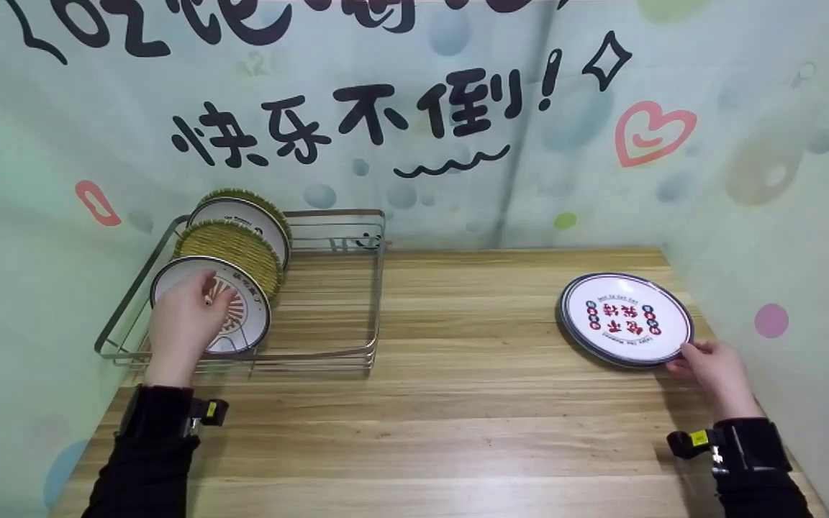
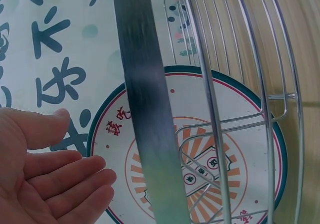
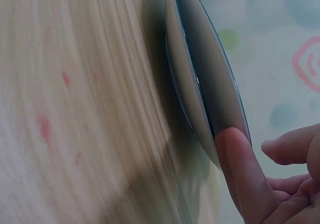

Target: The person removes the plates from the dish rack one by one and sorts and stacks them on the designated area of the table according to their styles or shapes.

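Observation:
In the head view my left hand hovers at the front plate in a wire rack and holds nothing. This white plate with an orange sunburst stands tilted. The left wrist view shows my left thumb apart from the loosely extended fingers, beside the plate behind the rack's rail. On the right, my right hand is at the rim of a stack of plates with red lettering. Its fingertips touch the upper plate's underside in the right wrist view; the thumb stays clear of the rim.
Behind the front plate, a round woven mat, another white plate and a second woven mat stand in the rack's left side. Bare wooden tabletop lies between rack and stack. A printed cloth hangs behind.

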A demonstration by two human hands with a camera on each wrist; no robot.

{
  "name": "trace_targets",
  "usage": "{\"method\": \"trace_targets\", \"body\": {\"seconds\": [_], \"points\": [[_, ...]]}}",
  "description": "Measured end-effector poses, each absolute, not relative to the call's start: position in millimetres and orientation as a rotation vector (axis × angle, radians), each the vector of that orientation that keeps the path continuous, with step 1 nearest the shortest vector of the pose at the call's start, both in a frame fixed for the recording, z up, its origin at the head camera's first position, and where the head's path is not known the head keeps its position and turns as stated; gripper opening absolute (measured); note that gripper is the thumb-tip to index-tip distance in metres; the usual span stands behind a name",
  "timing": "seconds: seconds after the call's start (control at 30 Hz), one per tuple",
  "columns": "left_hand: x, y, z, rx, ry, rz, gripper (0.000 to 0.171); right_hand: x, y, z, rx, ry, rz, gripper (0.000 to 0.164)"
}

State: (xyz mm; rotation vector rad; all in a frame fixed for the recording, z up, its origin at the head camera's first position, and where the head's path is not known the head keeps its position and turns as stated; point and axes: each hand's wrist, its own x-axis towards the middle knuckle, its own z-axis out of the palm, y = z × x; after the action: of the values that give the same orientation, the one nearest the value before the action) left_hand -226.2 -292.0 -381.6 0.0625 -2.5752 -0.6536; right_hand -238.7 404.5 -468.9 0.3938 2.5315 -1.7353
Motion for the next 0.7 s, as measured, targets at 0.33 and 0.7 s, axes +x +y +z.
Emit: {"method": "trace_targets", "body": {"seconds": [0.33,0.7], "points": [[-230,-293,-375,0.066,-2.598,-0.622,0.04,-235,404,-468,0.447,2.517,-1.633,0.061],[-234,-299,-362,0.121,-2.643,-0.592,0.043,-241,392,-459,0.347,2.855,-1.402,0.052]]}}
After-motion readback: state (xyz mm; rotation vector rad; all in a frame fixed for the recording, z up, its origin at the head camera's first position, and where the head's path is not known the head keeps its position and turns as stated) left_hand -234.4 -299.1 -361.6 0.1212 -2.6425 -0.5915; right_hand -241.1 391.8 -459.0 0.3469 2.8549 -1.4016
